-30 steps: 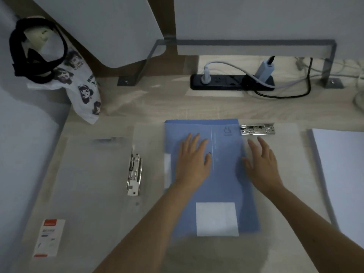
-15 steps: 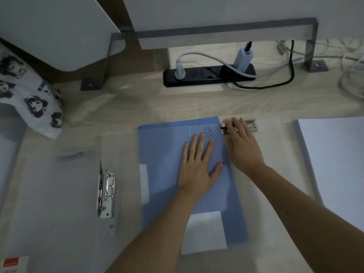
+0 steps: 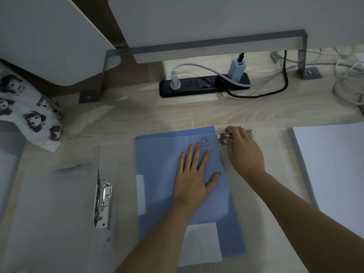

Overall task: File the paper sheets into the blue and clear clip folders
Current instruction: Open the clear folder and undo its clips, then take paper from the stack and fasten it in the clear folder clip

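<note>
The blue clip folder lies closed in the middle of the desk, a white label near its front edge. My left hand rests flat on its cover, fingers spread. To its right, a clear folder panel carries a metal clip at its far edge. My right hand is on that clip, fingers curled over it. An open clear folder with its own metal clip lies at the left. A stack of white paper sheets sits at the right.
A black power strip with plugs and cables lies at the back. A grey metal bracket stands behind it. A printed white bag sits at the far left. Loose cables trail at the back right.
My right hand moved forward from beside the blue folder onto the metal clip at the clear panel's far edge. My left hand shifted slightly right on the blue cover. The view panned right.
</note>
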The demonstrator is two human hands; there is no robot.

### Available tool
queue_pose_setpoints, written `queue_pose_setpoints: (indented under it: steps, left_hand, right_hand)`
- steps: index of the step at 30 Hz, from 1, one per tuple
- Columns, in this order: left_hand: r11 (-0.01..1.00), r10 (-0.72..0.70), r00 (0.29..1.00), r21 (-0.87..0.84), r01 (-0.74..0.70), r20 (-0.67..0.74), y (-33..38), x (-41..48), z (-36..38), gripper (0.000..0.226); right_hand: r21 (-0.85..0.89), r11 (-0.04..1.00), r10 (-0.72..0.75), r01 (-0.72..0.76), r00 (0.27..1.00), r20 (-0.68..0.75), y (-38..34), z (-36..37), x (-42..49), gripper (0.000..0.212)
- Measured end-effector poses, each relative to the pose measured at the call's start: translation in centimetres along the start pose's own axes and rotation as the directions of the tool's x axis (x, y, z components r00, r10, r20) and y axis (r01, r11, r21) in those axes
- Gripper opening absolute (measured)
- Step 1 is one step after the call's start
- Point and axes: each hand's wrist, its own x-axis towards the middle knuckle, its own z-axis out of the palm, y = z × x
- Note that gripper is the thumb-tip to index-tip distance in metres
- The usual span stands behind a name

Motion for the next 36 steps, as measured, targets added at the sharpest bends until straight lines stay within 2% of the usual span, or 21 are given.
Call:
queue_pose_setpoints:
  steps: [4, 8, 13, 15, 18, 22, 25, 27, 29, 32, 34, 36]
  left_hand:
    - [1.0, 0.003, 1.0, 0.003, -0.003, -0.001, -0.1, 0.1, 0.0, 0.067]
    - [1.0, 0.004, 1.0, -0.005, -0.004, -0.014, -0.1, 0.0, 0.0, 0.066]
    - [1.0, 0.006, 0.999, -0.03, -0.007, -0.035, -0.2, 0.0, 0.1, 0.066]
    - [0.999, 0.003, 1.0, -0.047, -0.004, -0.013, -0.3, 0.0, 0.1, 0.065]
    - [0.999, 0.0, 1.0, -0.041, 0.0, 0.002, -0.3, 0.1, -0.2, 0.064]
    - [0.999, -0.01, 0.999, -0.034, 0.011, 0.035, -0.2, 0.1, -0.3, 0.063]
    - [0.989, -0.102, 0.994, -0.106, 0.107, 0.049, 1.2, -0.3, -1.1, 0.071]
    - [0.935, -0.197, 0.973, -0.275, 0.222, 0.117, 4.0, -0.8, -2.1, 0.067]
    - [0.858, -0.23, 0.968, -0.448, 0.251, 0.1, 7.9, -1.4, -3.3, 0.063]
    - [0.689, -0.149, 0.976, -0.691, 0.217, 0.158, 14.8, -1.9, -4.2, 0.067]
    - [0.598, -0.055, 0.967, -0.767, 0.231, 0.248, 18.9, -1.9, -4.0, 0.053]
    - [0.492, -0.037, 0.941, -0.813, 0.311, 0.337, 21.7, -1.6, -3.4, 0.044]
  right_hand:
    - [0.192, 0.971, 0.164, -0.143, 0.981, -0.101, 0.3, -1.1, 1.2, 0.015]
    - [0.496, 0.815, 0.427, -0.298, 0.889, -0.167, 1.9, -1.4, 1.8, 0.013]
    - [0.586, 0.639, 0.636, -0.498, 0.771, -0.038, 5.2, -1.7, 2.6, 0.016]
    - [0.576, 0.609, 0.652, -0.546, 0.758, 0.03, 6.2, -2.0, 2.5, 0.016]
    - [0.615, 0.581, 0.605, -0.533, 0.789, 0.113, 7.0, -3.2, 1.6, 0.015]
    - [0.558, 0.653, 0.55, -0.513, 0.827, 0.117, 8.6, -6.6, -1.8, 0.014]
    - [0.469, 0.712, 0.545, -0.523, 0.832, 0.1, 10.7, -9.6, -5.3, 0.023]
    - [0.404, 0.754, 0.54, -0.517, 0.839, 0.066, 12.5, -11.3, -7.7, 0.028]
    - [0.364, 0.778, 0.532, -0.512, 0.845, 0.052, 13.9, -12.3, -9.6, 0.028]
    - [0.395, 0.784, 0.49, -0.479, 0.868, 0.08, 15.3, -12.9, -11.5, 0.028]
    - [0.404, 0.792, 0.444, -0.457, 0.886, 0.133, 16.0, -12.9, -12.2, 0.031]
    - [0.38, 0.813, 0.402, -0.441, 0.898, 0.181, 16.7, -12.5, -12.6, 0.034]
